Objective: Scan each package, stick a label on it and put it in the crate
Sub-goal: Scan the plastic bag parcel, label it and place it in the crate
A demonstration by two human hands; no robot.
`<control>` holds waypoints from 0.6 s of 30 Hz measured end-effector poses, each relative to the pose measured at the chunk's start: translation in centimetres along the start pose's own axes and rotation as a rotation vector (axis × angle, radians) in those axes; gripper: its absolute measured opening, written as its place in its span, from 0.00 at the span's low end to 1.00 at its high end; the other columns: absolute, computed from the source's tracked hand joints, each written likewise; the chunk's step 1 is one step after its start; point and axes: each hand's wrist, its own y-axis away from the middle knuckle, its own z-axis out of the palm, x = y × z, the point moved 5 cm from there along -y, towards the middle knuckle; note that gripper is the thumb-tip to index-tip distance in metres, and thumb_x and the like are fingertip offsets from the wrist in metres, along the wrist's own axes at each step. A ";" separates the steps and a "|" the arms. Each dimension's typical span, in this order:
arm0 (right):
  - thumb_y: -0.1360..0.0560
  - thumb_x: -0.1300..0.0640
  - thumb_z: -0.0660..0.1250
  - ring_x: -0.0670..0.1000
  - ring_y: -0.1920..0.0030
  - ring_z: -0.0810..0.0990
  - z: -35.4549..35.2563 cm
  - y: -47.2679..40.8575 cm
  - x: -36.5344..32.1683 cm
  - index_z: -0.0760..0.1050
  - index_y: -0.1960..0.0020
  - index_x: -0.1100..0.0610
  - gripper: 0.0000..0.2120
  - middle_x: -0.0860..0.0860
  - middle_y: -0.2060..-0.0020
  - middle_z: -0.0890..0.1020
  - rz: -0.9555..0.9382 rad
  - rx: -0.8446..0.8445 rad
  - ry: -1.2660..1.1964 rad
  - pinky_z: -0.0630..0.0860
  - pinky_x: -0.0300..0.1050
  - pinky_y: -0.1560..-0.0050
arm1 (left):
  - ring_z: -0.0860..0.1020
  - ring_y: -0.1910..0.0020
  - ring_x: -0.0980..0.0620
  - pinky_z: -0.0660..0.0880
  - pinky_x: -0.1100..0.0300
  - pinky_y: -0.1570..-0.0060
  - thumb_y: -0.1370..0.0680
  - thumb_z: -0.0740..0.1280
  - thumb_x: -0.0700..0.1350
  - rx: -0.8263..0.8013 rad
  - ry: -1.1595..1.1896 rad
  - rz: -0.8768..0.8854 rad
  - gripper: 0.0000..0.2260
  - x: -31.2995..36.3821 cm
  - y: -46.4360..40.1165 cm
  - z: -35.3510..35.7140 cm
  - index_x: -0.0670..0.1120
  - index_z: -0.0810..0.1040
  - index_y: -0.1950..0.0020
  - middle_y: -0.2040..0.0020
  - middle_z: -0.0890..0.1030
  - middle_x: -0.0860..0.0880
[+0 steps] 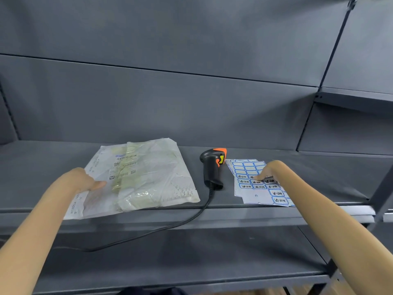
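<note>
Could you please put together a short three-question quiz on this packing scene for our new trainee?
1. True or false: the scanner lies on the shelf between the package and the label sheet.
2. What is the right hand touching? A) the scanner B) the label sheet C) the cable
3. Fill in: the left hand holds the package at its ____ edge.

Key
1. True; no hand touches it.
2. B; its fingertips are on the labels in the middle of the sheet.
3. Left.
</note>
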 end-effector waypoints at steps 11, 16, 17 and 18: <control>0.34 0.61 0.78 0.56 0.65 0.84 -7.3 11.0 -1.3 0.79 0.51 0.68 0.16 0.61 0.58 0.84 -0.477 0.264 -0.910 0.82 0.51 0.59 | 0.63 0.33 0.36 0.63 0.46 0.35 0.34 0.78 0.56 0.241 0.185 -0.143 0.45 -0.5 0.9 -0.9 0.38 0.60 0.27 0.32 0.65 0.34; 0.32 0.59 0.77 0.57 0.59 0.86 -7.4 19.2 -6.4 0.77 0.47 0.64 0.18 0.57 0.58 0.86 -0.838 0.163 -1.128 0.82 0.55 0.57 | 0.68 0.31 0.46 0.66 0.52 0.36 0.30 0.72 0.62 0.247 0.763 0.314 0.39 4.6 5.6 -1.2 0.48 0.61 0.25 0.30 0.68 0.46; 0.32 0.59 0.77 0.58 0.57 0.86 -6.6 20.4 -7.8 0.76 0.46 0.64 0.18 0.57 0.57 0.86 -0.875 0.099 -1.158 0.82 0.57 0.56 | 0.74 0.36 0.48 0.68 0.55 0.38 0.34 0.73 0.66 0.096 0.932 0.367 0.40 5.6 6.7 -0.7 0.49 0.66 0.27 0.33 0.72 0.49; 0.32 0.59 0.77 0.58 0.57 0.86 -5.7 21.4 -9.1 0.76 0.46 0.63 0.18 0.56 0.57 0.86 -0.901 0.037 -1.184 0.82 0.57 0.56 | 0.78 0.41 0.49 0.72 0.55 0.40 0.38 0.74 0.68 -0.060 1.103 0.398 0.42 6.6 7.4 -0.3 0.48 0.70 0.31 0.36 0.76 0.49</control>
